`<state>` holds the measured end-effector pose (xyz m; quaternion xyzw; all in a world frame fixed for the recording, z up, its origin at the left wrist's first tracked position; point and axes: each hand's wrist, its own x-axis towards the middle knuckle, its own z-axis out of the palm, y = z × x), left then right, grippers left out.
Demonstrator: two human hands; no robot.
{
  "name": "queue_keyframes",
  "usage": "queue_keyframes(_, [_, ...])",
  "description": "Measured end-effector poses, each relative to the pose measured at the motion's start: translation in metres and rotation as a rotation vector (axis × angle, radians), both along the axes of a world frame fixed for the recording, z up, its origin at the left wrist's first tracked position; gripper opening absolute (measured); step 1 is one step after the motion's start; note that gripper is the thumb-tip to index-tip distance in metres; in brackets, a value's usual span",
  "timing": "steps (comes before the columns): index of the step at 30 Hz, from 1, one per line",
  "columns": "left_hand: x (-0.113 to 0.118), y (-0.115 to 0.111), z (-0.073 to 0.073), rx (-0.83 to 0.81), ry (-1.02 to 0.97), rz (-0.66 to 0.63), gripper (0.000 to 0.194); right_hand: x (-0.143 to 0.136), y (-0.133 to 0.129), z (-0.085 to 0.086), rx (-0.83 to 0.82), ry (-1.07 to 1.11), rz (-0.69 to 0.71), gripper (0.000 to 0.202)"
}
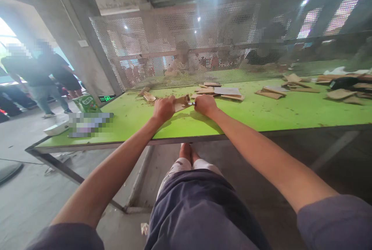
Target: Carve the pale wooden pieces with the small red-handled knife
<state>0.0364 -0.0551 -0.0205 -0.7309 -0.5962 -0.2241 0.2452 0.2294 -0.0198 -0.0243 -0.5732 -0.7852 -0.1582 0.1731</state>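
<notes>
My left hand (164, 109) is closed around one end of a piece of wood (180, 105), which it holds just above the green tabletop. A short carving tool (192, 104) points from my right hand (205, 104) toward that wood, its metal shank showing. Its handle is mostly hidden inside my closed right fingers. The tool's tip is at the wood's right end, but whether it touches cannot be made out. Wood shavings (149, 102) and a small wood offcut (149, 96) lie beyond my left hand.
Loose wood pieces (232, 97) lie behind my right hand, with more wood (270, 93) farther right. A green box (87, 103) stands at the table's left end. A perforated metal screen (186, 48) rises along the back edge. Two people (37, 71) stand at the far left.
</notes>
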Motion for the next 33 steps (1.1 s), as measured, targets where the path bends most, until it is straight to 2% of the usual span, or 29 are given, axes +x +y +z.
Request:
queue_keyframes(7, [0.0,0.004,-0.001,0.026,-0.106,0.026,0.04,-0.008,-0.009,0.005,0.052,0.036,-0.076,0.029])
queue_keyframes(19, [0.0,0.009,-0.001,0.051,-0.229,0.03,0.044,-0.017,-0.01,0.007,0.044,0.132,-0.121,0.029])
queue_keyframes(26, [0.001,0.013,-0.001,0.024,-0.358,-0.048,0.039,-0.019,-0.012,0.005,0.026,0.201,-0.136,0.028])
queue_keyframes(30, [0.004,0.012,-0.004,-0.028,-0.392,-0.126,0.041,-0.006,-0.006,0.008,0.038,0.341,-0.211,0.033])
queue_keyframes(33, [0.002,0.012,-0.007,-0.021,-0.359,-0.153,0.038,0.006,0.001,0.008,0.038,0.386,-0.209,0.033])
